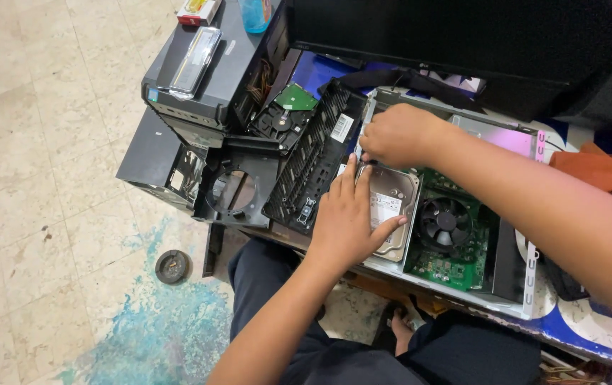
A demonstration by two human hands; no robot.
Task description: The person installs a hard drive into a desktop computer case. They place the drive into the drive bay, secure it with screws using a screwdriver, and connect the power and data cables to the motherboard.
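An open desktop computer case lies flat on the table in front of me. A silver hard drive sits in its bay at the case's left end. My left hand rests flat on the drive, fingers spread, thumb on its label. My right hand is bunched at the drive's far edge, fingertips pinching something small that I cannot make out. To the right of the drive sit a black cooling fan and a green circuit board.
A black vented front panel leans beside the case. A second dismantled tower stands at left with another hard drive on it. A dark monitor sits behind. Tiled floor with blue paint stains and a round cap lies at left.
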